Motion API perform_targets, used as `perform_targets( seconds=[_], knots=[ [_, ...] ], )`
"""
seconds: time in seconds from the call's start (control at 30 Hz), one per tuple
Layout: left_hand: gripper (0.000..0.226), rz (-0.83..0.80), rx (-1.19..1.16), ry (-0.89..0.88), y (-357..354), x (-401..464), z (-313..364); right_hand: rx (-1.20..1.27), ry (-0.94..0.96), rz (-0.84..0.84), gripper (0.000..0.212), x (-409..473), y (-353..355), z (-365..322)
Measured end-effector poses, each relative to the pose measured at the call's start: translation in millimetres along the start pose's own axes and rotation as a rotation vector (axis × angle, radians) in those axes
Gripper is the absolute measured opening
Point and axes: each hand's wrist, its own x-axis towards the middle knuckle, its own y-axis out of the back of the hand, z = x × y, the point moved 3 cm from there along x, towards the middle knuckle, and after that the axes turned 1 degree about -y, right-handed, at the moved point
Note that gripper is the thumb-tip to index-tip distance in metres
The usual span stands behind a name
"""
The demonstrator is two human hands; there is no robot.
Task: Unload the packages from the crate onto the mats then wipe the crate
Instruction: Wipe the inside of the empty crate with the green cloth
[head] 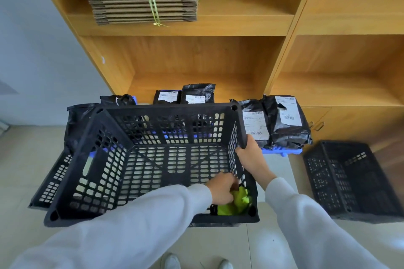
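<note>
One empty crate (153, 159): light, stiff lattice plastic; right hand (249, 155) fingers clenched on its rim. Soft green cloth (237, 203) bunched under left hand (223, 188) fingers, which grasp it.

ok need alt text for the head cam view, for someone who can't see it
A person's left hand presses a green cloth into the near right corner of an empty black crate, while the right hand grips its right rim. Black labelled packages sit beyond on blue mats before wooden shelves.
</note>
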Motion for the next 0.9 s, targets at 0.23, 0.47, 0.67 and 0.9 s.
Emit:
perform_targets(
  seconds=[0.23, 0.47, 0.67, 0.9],
  knots=[
    [0.032, -0.07, -0.181, 0.123, -5.2, 25.0, -26.5, 0.012, 0.042, -0.075, 0.037, 30.3, 10.9, -19.1],
    [0.046, -0.072, -0.464, 0.423, -14.1, 49.1, -63.3, -0.079, 0.117, 0.074, 0.03, 35.7, -0.9, -20.9],
    [0.04, -0.028, -0.422, 0.579, -26.6, 67.5, -73.9, -0.167, 0.13, 0.122, 0.026, 36.6, -2.0, -16.6],
    [0.064, -0.093, -0.501, 0.626, -44.1, 99.4, -62.0, -0.151, 0.128, 0.134, 0.02, 41.8, -3.5, -12.7]
  ],
)
